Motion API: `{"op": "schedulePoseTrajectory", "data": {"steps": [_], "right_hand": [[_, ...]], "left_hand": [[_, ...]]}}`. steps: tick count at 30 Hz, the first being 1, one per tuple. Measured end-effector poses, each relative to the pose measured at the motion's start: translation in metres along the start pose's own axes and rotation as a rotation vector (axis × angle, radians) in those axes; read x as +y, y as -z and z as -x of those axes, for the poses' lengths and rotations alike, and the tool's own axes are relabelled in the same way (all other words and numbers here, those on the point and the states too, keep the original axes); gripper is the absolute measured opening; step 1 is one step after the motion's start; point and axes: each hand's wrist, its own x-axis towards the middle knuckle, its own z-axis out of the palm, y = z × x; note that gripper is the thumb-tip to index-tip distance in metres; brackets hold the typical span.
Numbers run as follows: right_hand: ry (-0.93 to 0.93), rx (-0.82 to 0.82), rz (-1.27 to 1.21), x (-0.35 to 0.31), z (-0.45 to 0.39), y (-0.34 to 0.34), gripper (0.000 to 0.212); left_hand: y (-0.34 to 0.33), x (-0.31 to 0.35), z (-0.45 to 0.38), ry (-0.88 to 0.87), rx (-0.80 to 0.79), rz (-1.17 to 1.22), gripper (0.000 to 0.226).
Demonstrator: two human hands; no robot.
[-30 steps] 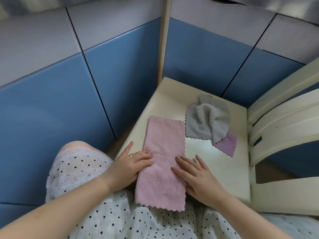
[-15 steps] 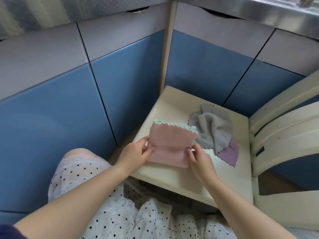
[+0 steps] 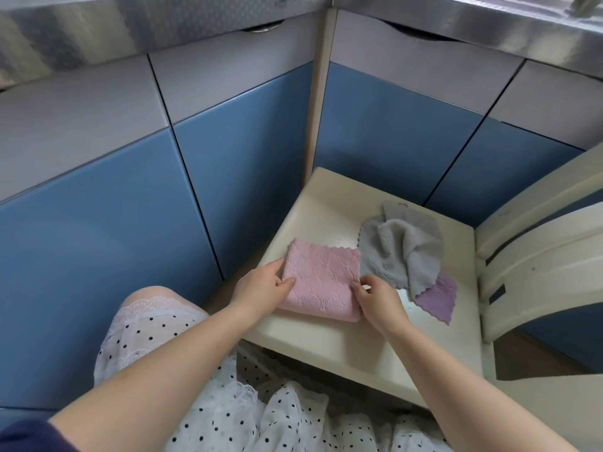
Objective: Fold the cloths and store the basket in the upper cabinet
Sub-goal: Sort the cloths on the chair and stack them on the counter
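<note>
A pink cloth (image 3: 321,282), folded into a square, lies flat on the cream chair seat (image 3: 329,203). My left hand (image 3: 261,290) holds its left edge, thumb on top. My right hand (image 3: 375,300) pinches its right edge with curled fingers. A crumpled grey cloth (image 3: 401,252) lies just right of the pink one, partly over a purple cloth (image 3: 439,300). No basket is in view.
The chair's cream backrest (image 3: 538,243) rises at the right. Blue and grey lower cabinet doors (image 3: 228,158) meet in a corner behind the seat, under a metal counter edge (image 3: 456,24). My polka-dot skirt (image 3: 228,402) fills the foreground.
The long pink cloth was lifted, folded in half and laid back on the seat as a square. Both hands moved from pressing it flat to holding its side edges.
</note>
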Motion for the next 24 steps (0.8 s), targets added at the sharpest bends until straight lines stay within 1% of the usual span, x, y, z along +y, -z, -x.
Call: {"op": "schedulePoseTrajectory", "data": {"steps": [2,3,4,5,7,8,9,10,11,13,15,19,22,24], "right_hand": [[-0.039,0.036,-0.130,0.002,0.001,0.001,0.014],[-0.063,0.075,-0.223,0.003,0.003,0.002,0.015],[-0.072,0.136,-0.298,0.005,0.006,0.004,0.017],[-0.049,0.208,-0.329,0.007,0.009,0.004,0.019],[0.088,0.317,-0.251,0.006,0.016,0.001,0.022],[0.182,0.330,-0.176,0.002,0.018,-0.003,0.025],[0.277,0.311,-0.090,-0.004,0.019,-0.009,0.029],[0.349,0.261,0.009,-0.011,0.017,-0.016,0.036],[0.391,0.206,0.122,-0.019,0.015,-0.022,0.043],[0.368,0.079,0.356,-0.030,0.007,-0.032,0.048],[0.309,-0.023,0.499,-0.031,-0.001,-0.035,0.053],[0.284,-0.063,0.586,-0.016,-0.008,-0.035,0.061],[0.278,-0.057,0.599,-0.011,-0.010,-0.036,0.064],[0.271,-0.089,0.594,-0.012,-0.011,-0.035,0.065]], "left_hand": [[0.001,-0.002,0.000,0.007,-0.044,0.090,0.059],[0.002,-0.004,0.001,0.009,-0.044,0.150,0.064],[0.002,-0.007,0.002,-0.010,-0.011,0.176,0.065],[0.002,-0.009,0.003,-0.066,0.063,0.147,0.062],[-0.002,-0.012,0.004,-0.267,0.244,-0.013,0.053],[-0.006,-0.010,0.002,-0.380,0.291,-0.111,0.051],[-0.011,-0.006,-0.001,-0.469,0.302,-0.208,0.051],[-0.015,0.000,-0.006,-0.517,0.267,-0.304,0.050],[-0.020,0.006,-0.010,-0.511,0.189,-0.404,0.050],[-0.028,0.015,-0.022,-0.410,0.022,-0.590,0.052],[-0.029,0.015,-0.031,-0.319,-0.076,-0.693,0.056],[-0.025,0.006,-0.042,-0.284,-0.140,-0.669,0.065],[-0.023,0.003,-0.044,-0.288,-0.155,-0.648,0.070],[-0.021,0.005,-0.045,-0.285,-0.170,-0.620,0.071]]}}
